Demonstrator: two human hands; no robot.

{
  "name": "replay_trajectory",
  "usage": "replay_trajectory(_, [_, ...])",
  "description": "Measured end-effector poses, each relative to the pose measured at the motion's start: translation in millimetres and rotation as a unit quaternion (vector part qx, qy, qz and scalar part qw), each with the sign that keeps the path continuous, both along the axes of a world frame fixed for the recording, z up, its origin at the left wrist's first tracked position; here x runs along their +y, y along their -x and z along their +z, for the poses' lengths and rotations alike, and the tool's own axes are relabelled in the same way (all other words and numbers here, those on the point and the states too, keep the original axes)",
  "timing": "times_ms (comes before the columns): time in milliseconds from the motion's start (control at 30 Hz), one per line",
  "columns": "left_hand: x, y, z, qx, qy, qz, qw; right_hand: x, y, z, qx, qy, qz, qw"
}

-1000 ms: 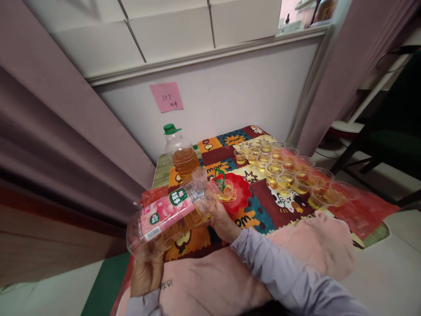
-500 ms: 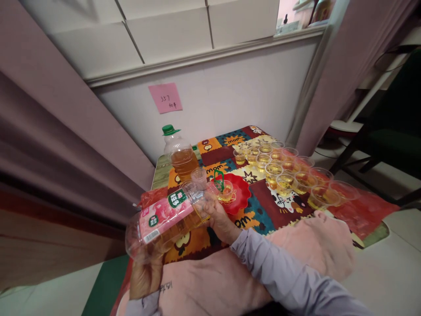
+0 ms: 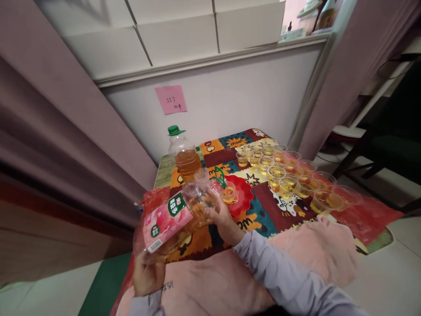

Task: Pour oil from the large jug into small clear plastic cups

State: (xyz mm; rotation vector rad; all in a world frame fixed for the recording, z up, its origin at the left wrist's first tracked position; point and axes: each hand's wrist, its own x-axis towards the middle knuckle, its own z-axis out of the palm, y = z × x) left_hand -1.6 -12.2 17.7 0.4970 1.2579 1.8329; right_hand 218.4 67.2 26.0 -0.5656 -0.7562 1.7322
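Holding up the bottom end of a big clear bottle (image 3: 167, 223), the left hand (image 3: 149, 274) takes its weight in the head view, the only one. The right hand (image 3: 222, 215) is closed around the neck end. Just past the right fingers sits a small cup (image 3: 229, 193) with some yellow drink, on a red plate (image 3: 246, 198). A green loop (image 3: 220, 176) is close to that cup (it is hard to tell what it belongs to). The bottle's mouth is hidden, so nobody can say if drink is running out.

Spilling looks like the main worry. If the left hand lifts too fast, drink could rush out and make the cup too full. If the neck swings, it might bump the cup, or the clear cup (image 3: 201, 177) just past the bottle.

Room is tight ahead of the hands, because a second bottle (image 3: 187, 164) stands there. To the right of the right hand, bare tablecloth (image 3: 263, 202) leaves space before the rows of filled cups (image 3: 289, 186). Pink cloth (image 3: 210, 281) covers the near side, under the right forearm. Left of the left hand, the table soon ends.
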Motion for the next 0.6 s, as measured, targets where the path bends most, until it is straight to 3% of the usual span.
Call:
replay_trajectory(133, [2, -10, 4.5, 0.023, -0.03, -0.011, 0.999, -2, -2, 7.6, -0.031, -0.041, -0.016, 0.999])
replay_trajectory(267, [-4, -7, -8.7, 0.048, -0.04, -0.022, 0.998, -11, -4, 22.5, -0.112, -0.069, -0.018, 0.991])
replay_trajectory(400, [-9, 8, -21.1, 0.157, -0.076, 0.017, 0.985, -22, -2, 40.4, -0.166, -0.1, -0.028, 0.981])
replay_trajectory(500, [-14, 18, -16.1, 0.284, -0.092, 0.032, 0.954, -26, 1, 51.5, -0.174, -0.143, -0.024, 0.974])
replay_trajectory(600, [-18, 25, -6.6, 0.344, -0.05, 0.01, 0.937, -25, 3, 60.1, -0.209, -0.173, -0.025, 0.962])
